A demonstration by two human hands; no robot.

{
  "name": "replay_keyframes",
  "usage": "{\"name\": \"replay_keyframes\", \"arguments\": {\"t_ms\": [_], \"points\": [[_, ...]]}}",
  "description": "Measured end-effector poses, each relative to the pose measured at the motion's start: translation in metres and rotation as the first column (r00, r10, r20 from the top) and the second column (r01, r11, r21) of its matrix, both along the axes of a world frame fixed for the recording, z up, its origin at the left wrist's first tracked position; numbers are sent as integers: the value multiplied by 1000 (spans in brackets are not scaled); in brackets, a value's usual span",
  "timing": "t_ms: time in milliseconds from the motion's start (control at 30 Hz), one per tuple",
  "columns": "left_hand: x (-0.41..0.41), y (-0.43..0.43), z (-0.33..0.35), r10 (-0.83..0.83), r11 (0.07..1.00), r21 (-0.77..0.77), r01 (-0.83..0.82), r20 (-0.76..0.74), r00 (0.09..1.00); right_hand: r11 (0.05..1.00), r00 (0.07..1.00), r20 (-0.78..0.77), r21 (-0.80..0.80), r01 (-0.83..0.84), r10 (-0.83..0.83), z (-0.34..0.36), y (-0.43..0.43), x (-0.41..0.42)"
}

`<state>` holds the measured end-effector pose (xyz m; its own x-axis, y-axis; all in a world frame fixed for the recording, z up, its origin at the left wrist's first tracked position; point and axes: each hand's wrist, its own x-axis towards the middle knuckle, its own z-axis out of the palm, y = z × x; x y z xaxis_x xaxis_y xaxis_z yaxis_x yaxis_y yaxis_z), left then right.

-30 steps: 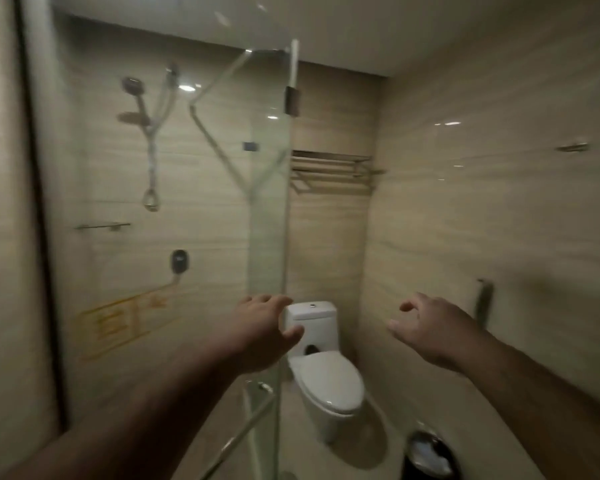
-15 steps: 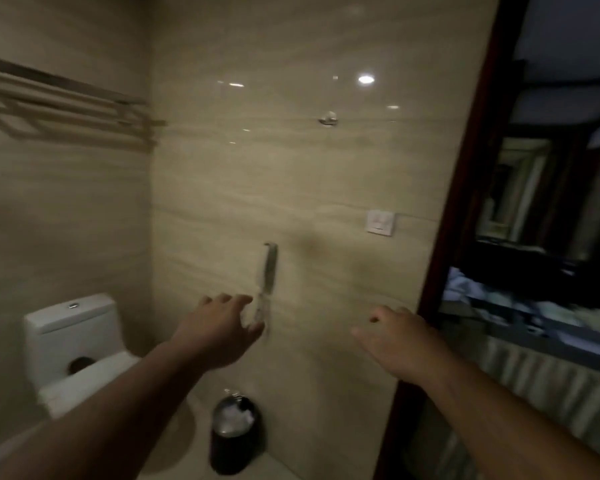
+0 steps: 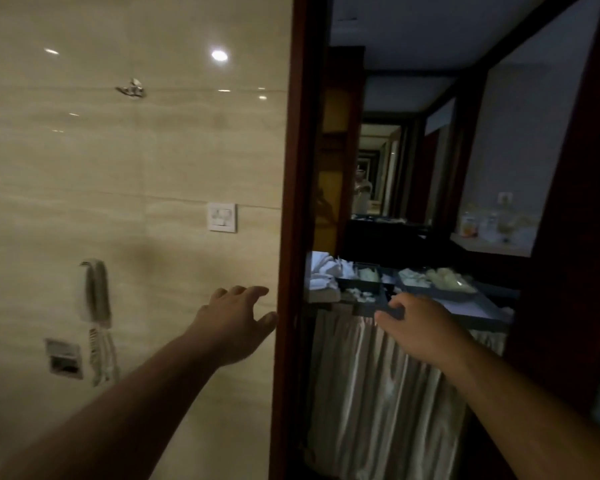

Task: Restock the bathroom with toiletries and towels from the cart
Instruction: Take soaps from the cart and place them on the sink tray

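Since the earlier frame the view swings right: toilet and bin leave sight, and the cart [image 3: 361,393] now stands just beyond the door frame [image 3: 291,202]. White towels [image 3: 323,271] and trays of toiletries [image 3: 440,282] lie on its top. Left hand [image 3: 236,320] and right hand [image 3: 420,327] reach forward, apart, fingers loose, both empty.

No writing can be read anywhere: the packets [image 3: 447,280] on the cart [image 3: 378,375] at 3 o'clock and the bottles [image 3: 470,225] on the shelf [image 3: 489,245] at 2 o'clock are too blurred.
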<state>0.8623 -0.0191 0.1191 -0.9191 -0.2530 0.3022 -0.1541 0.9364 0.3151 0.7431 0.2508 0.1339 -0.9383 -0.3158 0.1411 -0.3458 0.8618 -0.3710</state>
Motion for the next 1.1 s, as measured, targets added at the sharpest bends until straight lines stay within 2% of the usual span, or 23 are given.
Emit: {"name": "replay_keyframes", "arguments": {"t_ms": [67,233,333,433,533,633,833,967,1100], "points": [[-33,20,-8,-43,999,16,43,1,999,999,999,-31,-30,21,-22,-10,13,-20],[-109,47,-27,-87,996,8,86,42,995,999,999,-11,21,36,-35,-34,32,-68],[-155,49,-36,-113,994,8,113,46,993,997,998,18,-41,65,-64,-46,40,-105],[-201,46,-51,-141,990,17,140,71,987,995,993,67,-24,97,-95,-65,42,-140],[-254,34,-56,-162,987,21,161,51,985,993,993,35,-18,114,-113,-67,41,-187],[-311,24,-58,-196,980,39,195,30,980,985,989,13,-90,150,-149,-62,34,-235],[-414,24,-74,-278,951,158,266,61,959,979,979,31,-29,200,-199,-64,14,-313],[-483,27,-78,-347,905,262,334,5,938,960,961,-6,-26,277,-278,-67,16,-357],[-536,38,-91,-381,867,337,366,-24,924,954,954,49,-50,297,-295,-83,26,-400]]}}
